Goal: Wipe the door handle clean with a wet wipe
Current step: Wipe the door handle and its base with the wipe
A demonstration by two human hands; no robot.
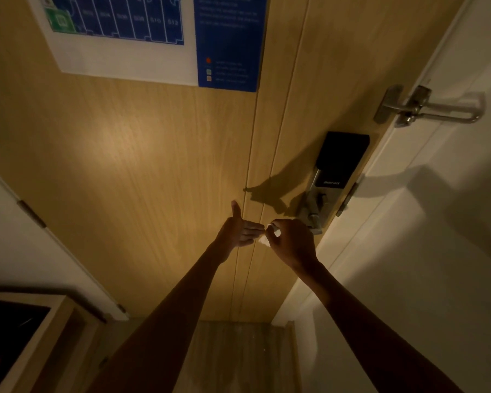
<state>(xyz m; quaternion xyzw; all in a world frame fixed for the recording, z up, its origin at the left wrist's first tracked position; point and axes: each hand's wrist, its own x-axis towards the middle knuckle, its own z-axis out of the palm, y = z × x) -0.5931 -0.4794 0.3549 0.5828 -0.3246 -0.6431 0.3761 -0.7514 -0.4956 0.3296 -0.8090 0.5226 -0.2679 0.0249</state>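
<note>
Dim light throughout; cabinet [26, 330] cut off at lower left, contents unreadable. On the door [131, 165], one floor plan [119, 32] cropped at top, numbers "510" and "512" legible, other text blurred. Left hand [238, 229] open, thumb up, fingertips touching the wipe [267, 236]. Right hand [291, 242] pinched around that small white wipe, mostly covering it. Handle [309, 211] just beyond, partly hidden. One lock [338, 160] marked "SMART LOCK"; one latch [425, 106] upper right.

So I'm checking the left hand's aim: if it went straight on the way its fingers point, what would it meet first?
Probably the wet wipe pinched in the right hand; the left hand points straight at it.
</note>
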